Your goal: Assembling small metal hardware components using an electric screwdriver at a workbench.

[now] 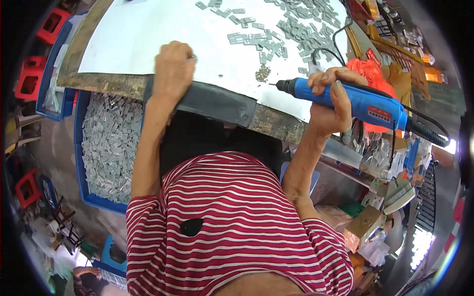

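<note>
Screwdriver, electric, blue with black nose: held in the right hand, over the near right part of the sheet, nose to the left and cable end to the right. Right-hand grip: closed round the body, fingers wrapped over the top, thumb on the near side. Bit: thin, pointed left, seen just beside the screws, which are heaped, small and brownish, on the sheet. Left hand: placed at the near edge of the sheet, fingers curled; a small dark bit of something is glimpsed at the fingertips, but whether it is gripped cannot be told. Plates: grey, flat, many, strewn over the far right of the sheet, some overlapping. Bench: wooden, worn, mostly covered by the sheet. Strip: dark grey, set along the near edge, crossed by the left forearm. Tub: blue, placed below the bench at left, filled with grey pieces. Bag: red, partly hidden behind the screwdriver.
</note>
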{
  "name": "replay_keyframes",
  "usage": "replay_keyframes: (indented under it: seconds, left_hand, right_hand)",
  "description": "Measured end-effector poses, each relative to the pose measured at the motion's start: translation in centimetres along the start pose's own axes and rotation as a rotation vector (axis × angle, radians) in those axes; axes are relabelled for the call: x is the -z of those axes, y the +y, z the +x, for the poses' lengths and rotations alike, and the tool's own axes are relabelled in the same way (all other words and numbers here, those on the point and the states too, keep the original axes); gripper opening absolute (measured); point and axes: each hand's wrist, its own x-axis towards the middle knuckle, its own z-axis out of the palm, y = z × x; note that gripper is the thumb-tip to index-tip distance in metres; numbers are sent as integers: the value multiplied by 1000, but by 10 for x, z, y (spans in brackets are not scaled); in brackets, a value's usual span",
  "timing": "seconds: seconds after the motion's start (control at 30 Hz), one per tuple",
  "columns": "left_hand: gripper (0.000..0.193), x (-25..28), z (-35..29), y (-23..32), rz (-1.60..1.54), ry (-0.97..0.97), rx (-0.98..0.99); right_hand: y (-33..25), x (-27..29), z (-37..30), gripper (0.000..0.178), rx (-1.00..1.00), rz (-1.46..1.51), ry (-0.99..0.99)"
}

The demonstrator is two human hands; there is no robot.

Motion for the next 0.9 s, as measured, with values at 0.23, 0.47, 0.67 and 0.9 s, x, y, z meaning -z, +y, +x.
replay_keyframes:
  seconds: [0.23, 0.47, 0.67, 0.9]
  left_hand:
    - [14, 11, 5, -11, 351, 154, 54]
    - [13, -29, -2, 66, -452, -29, 123]
    - [12, -48, -9, 78, -507, -54, 93]
    - [11, -48, -11, 77, -512, -57, 95]
  right_hand:
    - [6, 12, -3, 26, 55, -211, 52]
    - [15, 7, -3, 25, 77, -194, 41]
    - [13, 5, -8, 25, 51, -188, 57]
    - [17, -2, -14, 26, -19, -60, 55]
